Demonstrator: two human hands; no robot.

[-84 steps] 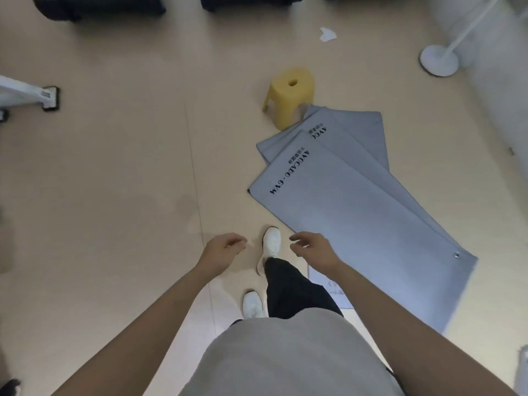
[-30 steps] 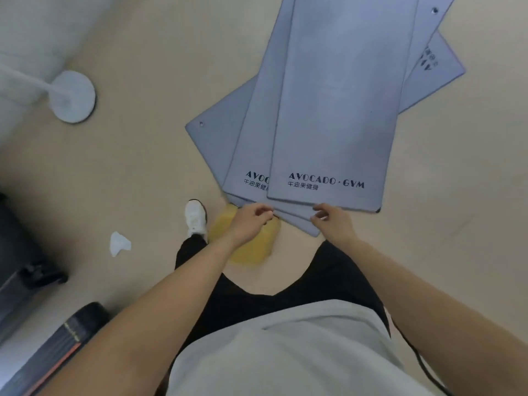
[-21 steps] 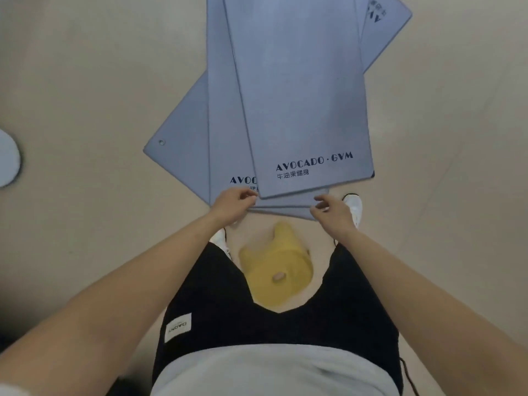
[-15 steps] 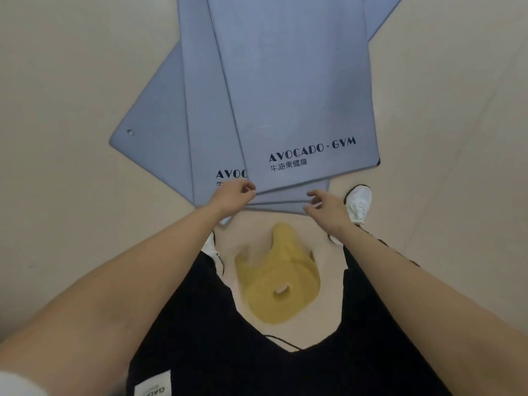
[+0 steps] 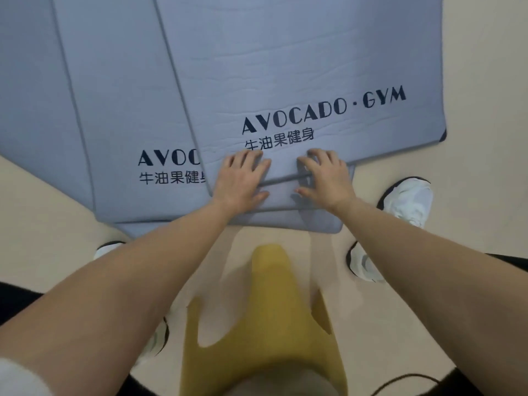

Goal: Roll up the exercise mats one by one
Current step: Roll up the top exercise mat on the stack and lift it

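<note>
Three grey exercise mats lie flat on the floor, fanned over each other. The top mat (image 5: 285, 67) carries the print "AVOCADO · GYM"; the second mat (image 5: 123, 110) shows to its left and the third mat (image 5: 28, 81) at the far left. My left hand (image 5: 241, 178) and my right hand (image 5: 324, 178) are side by side at the top mat's near short edge. The fingers lie spread on top of the edge and the thumbs sit at or below it, on the mat beneath. The edge looks slightly lifted between my hands.
A yellow plastic stool (image 5: 274, 324) stands right under me, between my legs. My white shoe (image 5: 405, 195) stands on the beige floor (image 5: 485, 138) beside the mats' right corner, and another shoe (image 5: 108, 248) shows at the left. A thin black cable (image 5: 405, 377) lies at the bottom right.
I walked around the mats to their printed end and dropped much closer to the floor. Both hands moved from hovering at the near edge onto the top mat's edge.
</note>
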